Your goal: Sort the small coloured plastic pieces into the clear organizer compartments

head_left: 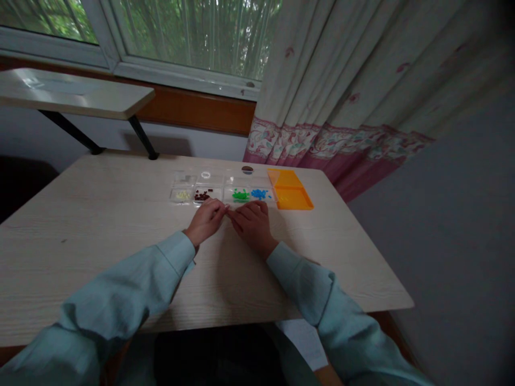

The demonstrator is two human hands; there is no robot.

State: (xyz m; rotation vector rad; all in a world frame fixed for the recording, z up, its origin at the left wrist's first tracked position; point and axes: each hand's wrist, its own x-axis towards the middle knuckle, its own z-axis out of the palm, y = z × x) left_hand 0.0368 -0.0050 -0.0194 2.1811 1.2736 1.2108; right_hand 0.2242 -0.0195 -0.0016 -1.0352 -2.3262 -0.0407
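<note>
My left hand and my right hand meet above the table, just in front of a row of small clear boxes. Their fingertips come together, with the fingers closed. Anything pinched there is too small to make out. Behind my left hand lie dark brown pieces in a clear box, with pale yellow pieces in the box to their left. Beyond my right hand are green pieces and blue pieces. At the row's right end sits an orange box, its lid laid back.
A white ring and a dark brown oval thing are at the back of the boxes. On black legs, a raised shelf stands at the back left of the pale wooden table. A curtain hangs behind the right side.
</note>
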